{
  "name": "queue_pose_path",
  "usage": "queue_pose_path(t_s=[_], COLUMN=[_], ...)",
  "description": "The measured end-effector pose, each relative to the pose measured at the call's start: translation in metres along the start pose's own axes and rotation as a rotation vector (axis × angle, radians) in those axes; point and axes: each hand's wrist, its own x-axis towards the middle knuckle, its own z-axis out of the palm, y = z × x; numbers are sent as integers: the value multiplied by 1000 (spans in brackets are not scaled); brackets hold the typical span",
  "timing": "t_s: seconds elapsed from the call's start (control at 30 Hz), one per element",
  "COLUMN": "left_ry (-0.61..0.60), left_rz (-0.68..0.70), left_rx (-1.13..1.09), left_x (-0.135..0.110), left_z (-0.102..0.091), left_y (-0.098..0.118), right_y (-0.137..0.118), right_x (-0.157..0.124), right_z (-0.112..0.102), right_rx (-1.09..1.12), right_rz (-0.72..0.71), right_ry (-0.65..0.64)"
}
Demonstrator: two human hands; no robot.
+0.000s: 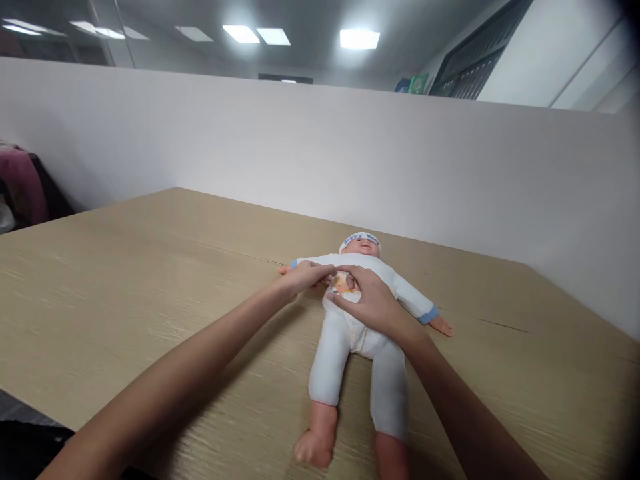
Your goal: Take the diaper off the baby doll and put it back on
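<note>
A baby doll [360, 327] lies on its back on the table, its head toward the wall and its feet toward me. It wears a white suit with blue cuffs, an orange print on the belly and a white headband with blue lettering. My left hand [311, 275] is at the side of the doll's chest, fingers stretched inward and partly hidden. Over the belly, my right hand [373, 298] has its thumb and fingers apart around the print. The fingertips of both hands come close together above the chest. Whether they press on the suit cannot be made out.
The wooden table [150, 267] has a thin seam running across it. A white partition [300, 147] stands along its far side. At the far left is a pink and black item [25, 177], beyond the table edge.
</note>
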Motion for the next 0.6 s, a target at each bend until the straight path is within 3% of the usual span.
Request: queue_pose_path(t_s=[0.13,0.23,0.3,0.43,0.6], left_ry=[-2,18,52,117,92], left_rz=[13,22,34,59,62], left_rx=[47,55,32,-53,-155], left_x=[-15,-20,-20,-15,-14], left_z=[-38,-52,-52,-45,-45], left_y=[-19,-38,-49,-56,-30], right_y=[-5,-10,-11,-7,1], right_x=[-3,-1,5,24,49], right_z=[-8,-20,-27,-32,-18], right_rx=[7,21,15,-72,-96], right_rz=[-48,-179,-288,-418,-491], right_ry=[26,43,-54,-412,-535])
